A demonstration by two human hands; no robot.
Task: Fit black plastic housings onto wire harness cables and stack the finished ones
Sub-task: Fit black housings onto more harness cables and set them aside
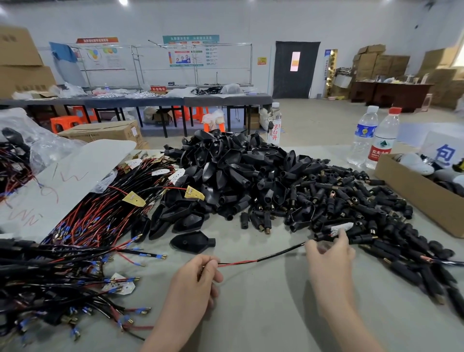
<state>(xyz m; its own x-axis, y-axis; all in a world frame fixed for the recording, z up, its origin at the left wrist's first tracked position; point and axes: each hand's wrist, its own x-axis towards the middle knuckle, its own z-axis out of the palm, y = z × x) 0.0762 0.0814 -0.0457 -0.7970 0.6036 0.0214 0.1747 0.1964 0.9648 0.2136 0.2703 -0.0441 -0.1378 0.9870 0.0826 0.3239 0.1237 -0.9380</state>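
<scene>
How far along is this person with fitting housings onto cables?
Early, it seems. Finished ones: none I can clearly pick out. In hand: one cable stretched between left hand and right hand. Still to do: a big heap of housings and many bare harnesses.

both hands [193, 281] pinching one cable [276, 255], housing heap [226, 170] behind

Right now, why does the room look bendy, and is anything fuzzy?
Head view: the wide lens bends the edges, so the boxes lean; the right hand on the cable looks slightly smeared, the left hand sharper; a ceiling light glares up top.
</scene>
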